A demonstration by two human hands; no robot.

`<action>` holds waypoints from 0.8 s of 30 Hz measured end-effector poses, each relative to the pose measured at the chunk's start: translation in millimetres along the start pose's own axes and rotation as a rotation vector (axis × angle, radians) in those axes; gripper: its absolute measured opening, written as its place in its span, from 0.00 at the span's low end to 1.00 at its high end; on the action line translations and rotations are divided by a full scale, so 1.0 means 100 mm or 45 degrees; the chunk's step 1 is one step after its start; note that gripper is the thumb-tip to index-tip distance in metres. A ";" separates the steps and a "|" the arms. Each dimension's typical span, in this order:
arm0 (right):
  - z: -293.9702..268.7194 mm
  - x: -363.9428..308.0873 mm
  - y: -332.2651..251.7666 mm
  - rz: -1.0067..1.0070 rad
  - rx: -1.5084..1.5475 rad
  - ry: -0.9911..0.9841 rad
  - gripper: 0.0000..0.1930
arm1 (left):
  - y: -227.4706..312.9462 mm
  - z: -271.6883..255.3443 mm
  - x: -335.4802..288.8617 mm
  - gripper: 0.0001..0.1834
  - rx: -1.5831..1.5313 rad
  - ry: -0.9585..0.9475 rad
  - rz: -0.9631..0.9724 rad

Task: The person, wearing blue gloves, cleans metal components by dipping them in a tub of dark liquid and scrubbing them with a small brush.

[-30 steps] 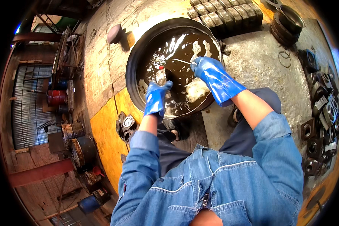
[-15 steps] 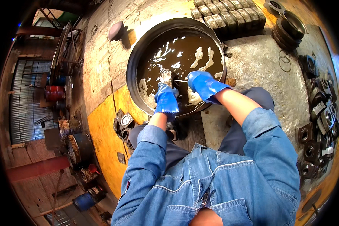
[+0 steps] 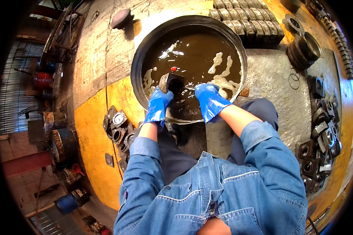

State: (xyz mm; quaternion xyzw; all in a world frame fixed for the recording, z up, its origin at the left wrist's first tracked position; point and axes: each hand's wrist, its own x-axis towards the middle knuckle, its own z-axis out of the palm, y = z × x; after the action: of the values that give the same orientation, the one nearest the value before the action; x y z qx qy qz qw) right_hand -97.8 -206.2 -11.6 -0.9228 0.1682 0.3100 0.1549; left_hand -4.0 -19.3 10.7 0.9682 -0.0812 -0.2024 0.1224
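Over a wide round tub (image 3: pixel 138 64) of brown liquid, my left hand (image 3: pixel 157 102) in a blue rubber glove is closed on a dark hollow metal part (image 3: pixel 164 81). The part is tilted, and its black opening faces right. My gloved right hand (image 3: pixel 208 96) is closed around a thin metal rod-like tool (image 3: pixel 189 88), whose tip points at the part's opening. Whether the tip touches the part, I cannot tell. Just beyond the part, a small red object (image 3: pixel 173 69) shows in the liquid. Pale foam (image 3: pixel 225 82) floats near the right side.
Rows of metal blocks (image 3: pixel 247 27) stand behind the tub. Several flanged metal parts (image 3: pixel 119 127) lie at the left, and a larger pile (image 3: pixel 325 133) at the right. Stacked rings (image 3: pixel 302 51) stand at the far right, a rounded brown object (image 3: pixel 121 18) at the far left.
The metal part has turned, so its dark opening now shows more fully. Both hands sit slightly lower and farther apart. The red object has come into sight, and the whole view has shifted.
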 end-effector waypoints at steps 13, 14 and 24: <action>-0.07 -0.14 -0.11 0.010 -0.120 0.049 0.13 | -0.08 -0.12 0.14 0.37 -0.151 -0.181 -0.047; -0.10 -0.19 -0.14 -0.023 -0.137 0.106 0.13 | -0.08 -0.12 0.15 0.38 -0.150 -0.202 -0.042; -0.15 -0.33 -0.16 -0.056 -0.081 0.247 0.09 | 0.07 -0.13 0.09 0.42 -0.036 -0.271 -0.135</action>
State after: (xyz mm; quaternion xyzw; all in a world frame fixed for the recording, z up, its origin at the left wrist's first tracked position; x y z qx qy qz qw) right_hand -108.2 -190.9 23.7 -0.9564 0.1522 0.2209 0.1153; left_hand 8.5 -25.5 21.4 0.9424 -0.0395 -0.3113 0.1156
